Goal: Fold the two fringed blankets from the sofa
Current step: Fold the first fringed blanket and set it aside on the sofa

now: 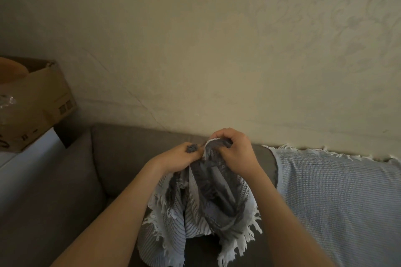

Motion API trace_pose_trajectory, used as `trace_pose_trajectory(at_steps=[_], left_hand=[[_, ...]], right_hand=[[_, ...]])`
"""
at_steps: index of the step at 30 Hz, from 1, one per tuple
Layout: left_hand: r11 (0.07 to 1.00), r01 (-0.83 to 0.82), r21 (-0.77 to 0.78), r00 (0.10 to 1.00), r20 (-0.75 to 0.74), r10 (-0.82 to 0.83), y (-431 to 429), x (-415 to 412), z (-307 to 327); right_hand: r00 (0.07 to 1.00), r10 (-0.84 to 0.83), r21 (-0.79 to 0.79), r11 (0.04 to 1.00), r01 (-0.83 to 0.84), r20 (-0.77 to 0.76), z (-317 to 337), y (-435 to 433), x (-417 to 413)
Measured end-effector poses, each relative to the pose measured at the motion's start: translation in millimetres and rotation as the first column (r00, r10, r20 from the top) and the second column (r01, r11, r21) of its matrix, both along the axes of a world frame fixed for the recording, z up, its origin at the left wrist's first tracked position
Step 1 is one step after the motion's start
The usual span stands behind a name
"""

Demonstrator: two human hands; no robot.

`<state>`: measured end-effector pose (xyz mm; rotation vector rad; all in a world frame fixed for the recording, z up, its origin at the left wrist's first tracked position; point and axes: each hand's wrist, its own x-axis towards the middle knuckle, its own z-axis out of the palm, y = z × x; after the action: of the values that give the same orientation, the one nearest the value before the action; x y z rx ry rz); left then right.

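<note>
Hanging bunched from both hands, the grey striped blanket (195, 208) trails its white fringe onto the soft grey sofa (121, 158). The left hand (178, 158) grips its top edge at a dark tassel, and the right hand (233, 151) clenches the gathered edge just beside it. A pale waffle-weave blanket (338, 197) drapes the sofa back at right, leaving open cushion at left.

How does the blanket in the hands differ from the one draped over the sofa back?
Pose: the held blanket hangs bunched, gripped at its top by the left hand and right hand; the draped blanket lies spread over the sofa back, untouched.
Look: the held blanket mixes dark grey with pale striped patches; the draped blanket is an even pale blue waffle weave.
Both have fringed edges and neither is folded yet.
</note>
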<state>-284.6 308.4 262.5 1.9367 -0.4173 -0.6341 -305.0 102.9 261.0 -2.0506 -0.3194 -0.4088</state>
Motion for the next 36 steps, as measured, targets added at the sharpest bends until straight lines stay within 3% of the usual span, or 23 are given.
trace_pose_trajectory(at_steps=[4, 9, 12, 18, 27, 30, 32, 36], left_hand=[[1.000, 0.020, 0.013, 0.999, -0.040, -0.020, -3.5, 4.0, -5.7], [0.995, -0.098, -0.017, 0.970, 0.223, 0.099, -10.4, 3.5, -6.0], [0.978, -0.188, -0.087, 0.926, 0.316, 0.206, -14.4, 2.7, -10.4], [0.950, -0.266, -0.163, 0.925, 0.233, 0.299, -9.5, 5.1, -10.7], [0.980, -0.199, 0.003, 0.974, 0.112, 0.197, -8.2, 12.6, -8.9], [0.944, -0.321, -0.075, 0.946, 0.012, 0.323, -13.5, 8.1, -2.4], [0.907, -0.394, -0.147, 0.919, -0.052, 0.390, -16.6, 7.7, -1.7], [0.827, -0.521, -0.212, 0.851, -0.060, 0.521, -21.2, 9.1, -4.6]], right_hand=[[0.999, -0.020, -0.063, 0.998, 0.022, 0.031, -7.0, 1.4, 1.2], [0.998, -0.013, -0.060, 0.998, 0.017, 0.062, -12.1, 2.1, 3.5], [0.994, -0.019, -0.161, 0.986, 0.036, 0.103, -15.4, 0.6, 6.0], [0.969, -0.106, -0.224, 0.962, 0.157, 0.223, -27.3, -6.3, 8.8], [0.962, -0.143, -0.187, 0.964, 0.188, 0.232, -35.5, -3.4, 9.4], [0.930, -0.247, -0.114, 0.951, 0.286, 0.272, -40.5, -5.5, 9.4], [0.886, -0.294, -0.157, 0.917, 0.368, 0.358, -39.7, -4.8, 5.6], [0.832, -0.184, -0.294, 0.878, 0.379, 0.524, -38.3, 2.1, -5.3]])
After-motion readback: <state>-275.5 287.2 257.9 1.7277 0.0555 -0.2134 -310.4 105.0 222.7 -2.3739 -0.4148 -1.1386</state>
